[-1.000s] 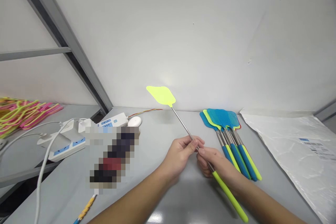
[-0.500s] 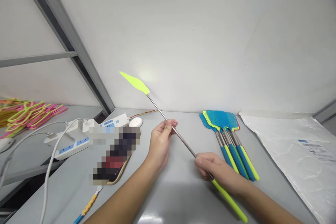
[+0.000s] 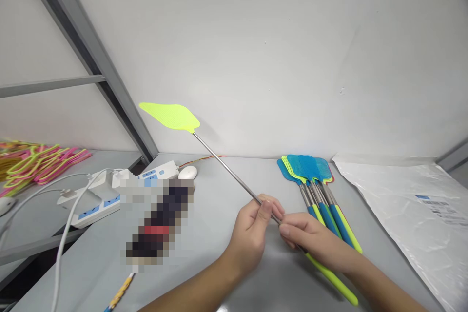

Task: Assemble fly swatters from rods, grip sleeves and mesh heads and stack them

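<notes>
A yellow-green fly swatter point(image 3: 171, 116) with a metal telescopic rod slants across the middle of the view, its mesh head up at the left. My left hand point(image 3: 254, 226) is closed around the rod, thumb on top. Right beside it, my right hand point(image 3: 310, 236) grips the lower rod just above the yellow-green handle. The two hands nearly touch. To the right of them, a stack of fly swatters point(image 3: 310, 168) in blue and yellow-green lies on the table with heads toward the wall.
A white plastic mailing bag point(image 3: 405, 204) with a label lies at the right. On the left are a blurred-out phone point(image 3: 161, 219), white power strips point(image 3: 97, 209) with cables, and a white round object point(image 3: 187, 172). Pink and yellow hangers point(image 3: 44, 165) lie at the far left.
My left hand has slid down the rod toward my right hand. The swatter head has shifted left and turned, showing more of its flat side. My right hand keeps its hold.
</notes>
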`<state>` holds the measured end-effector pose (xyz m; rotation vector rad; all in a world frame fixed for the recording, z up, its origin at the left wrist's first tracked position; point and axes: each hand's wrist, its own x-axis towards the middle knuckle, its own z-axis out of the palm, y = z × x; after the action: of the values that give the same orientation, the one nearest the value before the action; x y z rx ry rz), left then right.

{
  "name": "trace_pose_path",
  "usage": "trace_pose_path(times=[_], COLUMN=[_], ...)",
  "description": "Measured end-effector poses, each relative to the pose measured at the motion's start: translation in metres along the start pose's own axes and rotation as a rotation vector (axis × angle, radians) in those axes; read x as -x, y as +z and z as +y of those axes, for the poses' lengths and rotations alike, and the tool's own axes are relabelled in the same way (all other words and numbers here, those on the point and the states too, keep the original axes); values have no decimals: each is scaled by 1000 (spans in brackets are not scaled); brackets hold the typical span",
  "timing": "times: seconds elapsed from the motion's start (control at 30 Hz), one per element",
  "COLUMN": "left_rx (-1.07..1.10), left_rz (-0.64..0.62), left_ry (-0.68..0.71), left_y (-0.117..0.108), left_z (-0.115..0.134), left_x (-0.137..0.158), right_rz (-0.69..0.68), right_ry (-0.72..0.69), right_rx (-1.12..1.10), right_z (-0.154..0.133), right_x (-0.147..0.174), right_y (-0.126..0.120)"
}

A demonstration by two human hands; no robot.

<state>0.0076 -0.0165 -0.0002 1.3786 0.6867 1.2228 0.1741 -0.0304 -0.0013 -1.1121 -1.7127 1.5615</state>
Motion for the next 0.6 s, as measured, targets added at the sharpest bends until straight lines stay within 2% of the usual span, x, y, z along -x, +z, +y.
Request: trace_pose_path(times=[0.1,0.27,0.6], left_rx=[-2,11,67], left_rz=[49,53,154], left_ry=[16,32,112], left_y=[-1,-4,-24], left_z=[3,7,15], left_x=[-1,-4,-19], right_rz=[-23,-38,-55], right_ry=[0,17,34], right_rx=[-52,-52,264], right_z=[-2,-8,-25], right_x=[-2,-2,5], right_y=[2,1,-13])
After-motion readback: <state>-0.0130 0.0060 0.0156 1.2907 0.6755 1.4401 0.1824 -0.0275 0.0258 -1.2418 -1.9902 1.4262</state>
